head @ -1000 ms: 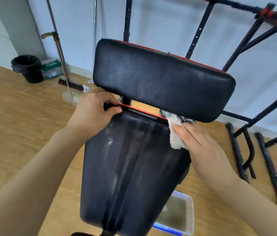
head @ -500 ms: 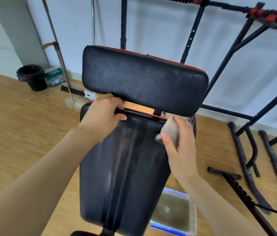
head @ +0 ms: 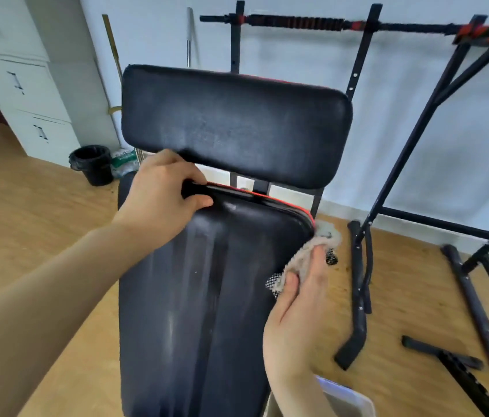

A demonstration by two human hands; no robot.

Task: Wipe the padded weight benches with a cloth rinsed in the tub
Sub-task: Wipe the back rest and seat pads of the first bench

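A black padded bench seat (head: 201, 296) with red piping fills the middle of the head view, streaked with damp marks. Above it stands the black back pad (head: 234, 124). My left hand (head: 162, 200) grips the seat's top left edge, thumb on the upper face. My right hand (head: 300, 308) holds a crumpled pale cloth (head: 315, 251) against the seat's top right corner and side edge. A corner of the clear tub (head: 345, 401) shows on the floor at the bottom right, partly hidden by my right forearm.
Black metal frame parts (head: 357, 296) lie on the wooden floor to the right. A rack with a black and red bar (head: 297, 22) stands against the wall. At the left are a black bin (head: 93, 164), a broom handle and white cabinets (head: 26, 94).
My right hand has slid the cloth from the seat's top edge under the back pad out to the top right corner and side. My left hand keeps its grip. The camera view has tilted up.
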